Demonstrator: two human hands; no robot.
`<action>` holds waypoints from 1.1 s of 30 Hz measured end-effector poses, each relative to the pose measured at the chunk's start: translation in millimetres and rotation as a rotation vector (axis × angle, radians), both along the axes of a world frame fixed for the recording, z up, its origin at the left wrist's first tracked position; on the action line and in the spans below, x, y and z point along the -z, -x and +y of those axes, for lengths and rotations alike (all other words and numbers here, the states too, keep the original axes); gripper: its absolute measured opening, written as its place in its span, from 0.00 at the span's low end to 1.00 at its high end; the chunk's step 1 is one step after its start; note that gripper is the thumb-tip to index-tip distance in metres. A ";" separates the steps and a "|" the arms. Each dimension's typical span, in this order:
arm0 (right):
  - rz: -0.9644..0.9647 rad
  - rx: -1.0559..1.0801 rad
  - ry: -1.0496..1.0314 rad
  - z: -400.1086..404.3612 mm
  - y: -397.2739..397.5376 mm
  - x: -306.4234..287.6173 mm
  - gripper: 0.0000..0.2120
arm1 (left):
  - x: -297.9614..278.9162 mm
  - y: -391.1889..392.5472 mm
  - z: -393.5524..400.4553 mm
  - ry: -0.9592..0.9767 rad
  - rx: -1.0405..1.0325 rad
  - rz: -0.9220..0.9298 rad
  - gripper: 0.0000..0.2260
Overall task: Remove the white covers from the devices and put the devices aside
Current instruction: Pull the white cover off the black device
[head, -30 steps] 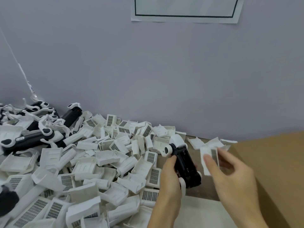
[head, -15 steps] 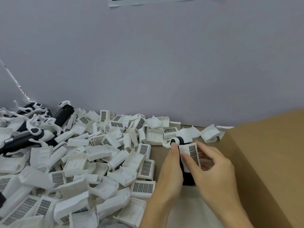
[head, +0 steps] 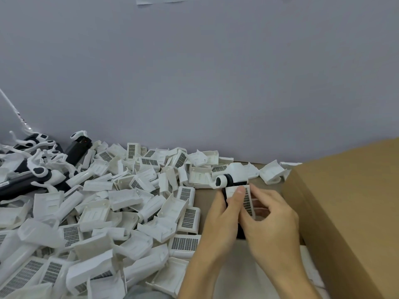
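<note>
A black device [head: 229,182] with a white round end stands out above my hands near the middle of the table. My left hand [head: 218,221] grips its body from the left. My right hand [head: 269,225] holds a white cover [head: 246,197] with a grey grid panel against the device, thumb pressed on the cover's top. The lower part of the device is hidden behind my fingers.
A big heap of loose white covers [head: 97,212] fills the table's left and middle. Several black devices with white clips [head: 32,175] lie at the far left by the wall. A brown cardboard box [head: 349,212] stands at the right. The wall is close behind.
A second ago my right hand held the cover apart, to the right of the device. It has since brought the cover onto the device, and the thumb has slid over its top.
</note>
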State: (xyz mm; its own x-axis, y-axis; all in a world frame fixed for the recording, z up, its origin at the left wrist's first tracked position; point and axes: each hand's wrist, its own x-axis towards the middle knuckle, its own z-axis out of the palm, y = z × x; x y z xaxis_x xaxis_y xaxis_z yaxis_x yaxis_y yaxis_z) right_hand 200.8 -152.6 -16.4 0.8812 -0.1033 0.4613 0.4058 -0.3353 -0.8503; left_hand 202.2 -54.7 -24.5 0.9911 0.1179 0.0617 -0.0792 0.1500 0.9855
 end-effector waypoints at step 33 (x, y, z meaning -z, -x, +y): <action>0.431 -0.282 -0.553 -6.4 -8.2 -0.5 0.18 | -10.2 4.6 1.2 0.060 0.076 0.067 0.12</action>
State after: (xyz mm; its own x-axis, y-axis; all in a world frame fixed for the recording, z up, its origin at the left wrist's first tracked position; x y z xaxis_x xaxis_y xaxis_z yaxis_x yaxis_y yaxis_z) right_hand 209.0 -159.0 -15.8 0.9992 0.0367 0.0161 0.0062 0.2538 -0.9672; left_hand 197.6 -53.5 -14.3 0.9990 0.0437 -0.0096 0.0001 0.2121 0.9772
